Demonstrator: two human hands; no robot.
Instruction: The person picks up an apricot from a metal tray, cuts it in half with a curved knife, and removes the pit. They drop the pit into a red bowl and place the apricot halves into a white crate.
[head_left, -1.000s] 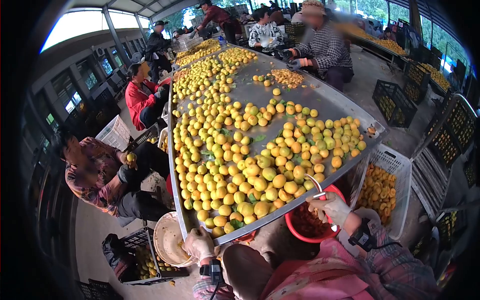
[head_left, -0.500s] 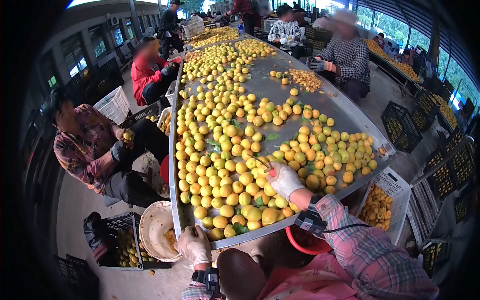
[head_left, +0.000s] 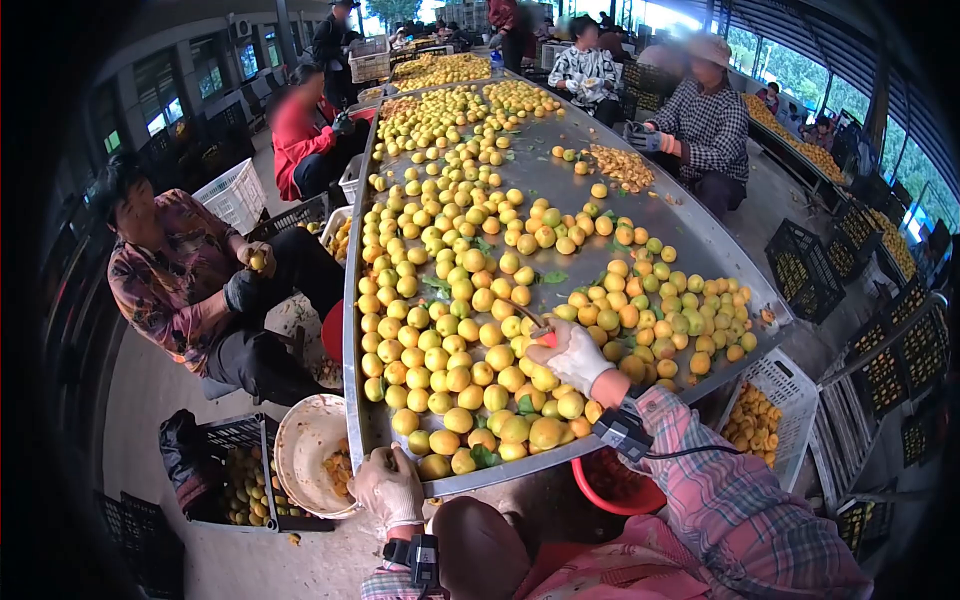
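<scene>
Yellow-green apricots (head_left: 470,345) are spread over a long metal table (head_left: 640,240), some with leaves among them. My right hand (head_left: 575,360), in a white glove, is closed around a thin curved tool (head_left: 522,312) with a red handle, its tip over the apricots near the front of the table. My left hand (head_left: 388,488), also gloved, has its fingers curled at the table's front left corner, beside a white bucket (head_left: 300,430) with orange fruit pieces inside. What lies within those fingers is hidden.
A red basin (head_left: 640,498) sits below the table's front edge. White crate (head_left: 795,385) with split fruit stands at right; a black crate (head_left: 262,440) of fruit is at left. Co-workers sit along both sides, one in a patterned shirt (head_left: 165,290) nearest. Split fruit (head_left: 620,165) lies farther back.
The view has shifted slightly, moving the scene a little downward and to the right at the far end. My right hand keeps the tool over the apricots; my left hand stays at the corner.
</scene>
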